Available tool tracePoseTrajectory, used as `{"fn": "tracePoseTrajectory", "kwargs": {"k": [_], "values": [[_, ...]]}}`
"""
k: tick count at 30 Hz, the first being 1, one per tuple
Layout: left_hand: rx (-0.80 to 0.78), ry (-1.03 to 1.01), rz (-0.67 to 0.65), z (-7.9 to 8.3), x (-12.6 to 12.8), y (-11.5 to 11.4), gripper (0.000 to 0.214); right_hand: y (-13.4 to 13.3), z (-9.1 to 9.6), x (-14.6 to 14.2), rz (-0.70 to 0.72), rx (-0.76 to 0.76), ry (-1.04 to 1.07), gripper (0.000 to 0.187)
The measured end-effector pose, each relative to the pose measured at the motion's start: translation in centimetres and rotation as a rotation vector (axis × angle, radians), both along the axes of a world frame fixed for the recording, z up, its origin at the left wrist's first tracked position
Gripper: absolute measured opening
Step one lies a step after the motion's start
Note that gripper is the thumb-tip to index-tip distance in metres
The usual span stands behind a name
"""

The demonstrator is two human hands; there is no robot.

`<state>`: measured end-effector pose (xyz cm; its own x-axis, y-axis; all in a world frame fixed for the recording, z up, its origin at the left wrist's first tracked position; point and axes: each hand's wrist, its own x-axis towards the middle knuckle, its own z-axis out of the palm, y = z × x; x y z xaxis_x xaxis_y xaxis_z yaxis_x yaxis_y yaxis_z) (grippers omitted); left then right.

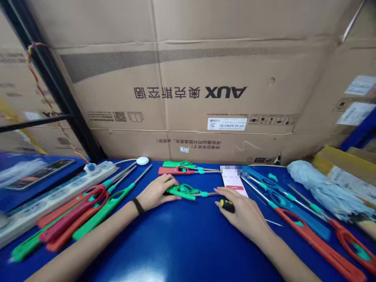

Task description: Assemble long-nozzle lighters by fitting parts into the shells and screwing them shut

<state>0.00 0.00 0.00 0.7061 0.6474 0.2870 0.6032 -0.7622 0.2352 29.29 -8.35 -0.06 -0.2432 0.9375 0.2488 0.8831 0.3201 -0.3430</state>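
My left hand (160,192), with a dark band at the wrist, grips the body of a green long-nosed lighter (183,191). The lighter lies crosswise over the blue table, its metal tube pointing right. At the far end of that tube are the fingertips of my right hand (242,209). A screwdriver (227,206) is tucked in the right palm; its black and yellow handle end shows between thumb and fingers, and a thin shaft emerges behind the hand. Just beyond, a red lighter (174,170) and another green lighter (176,164) lie side by side.
Several red and green lighters (102,213) lie left, beside a white power strip (55,192). A phone (233,178) lies behind my right hand. At right are red lighters (320,243), blue lighters (277,192) and a pale blue bag (317,188). A cardboard box (182,70) walls the back.
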Motion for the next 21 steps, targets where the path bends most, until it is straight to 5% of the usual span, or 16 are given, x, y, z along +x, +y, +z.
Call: {"fn": "tracePoseTrajectory", "kwargs": {"k": [6,11,21], "values": [[-0.02,-0.001,-0.05,0.1,-0.8,-2.5,0.031,-0.8,-0.1,-1.2,0.143,-0.087,0.034,0.035],[-0.023,-0.025,-0.124,-0.1,1.3,-3.9,0.03,-1.5,0.8,-1.3,0.203,-0.119,0.02,0.023],[-0.028,-0.091,-0.194,-0.6,5.3,-3.4,0.029,-1.0,2.8,1.3,0.173,-0.287,-0.098,0.023]]}}
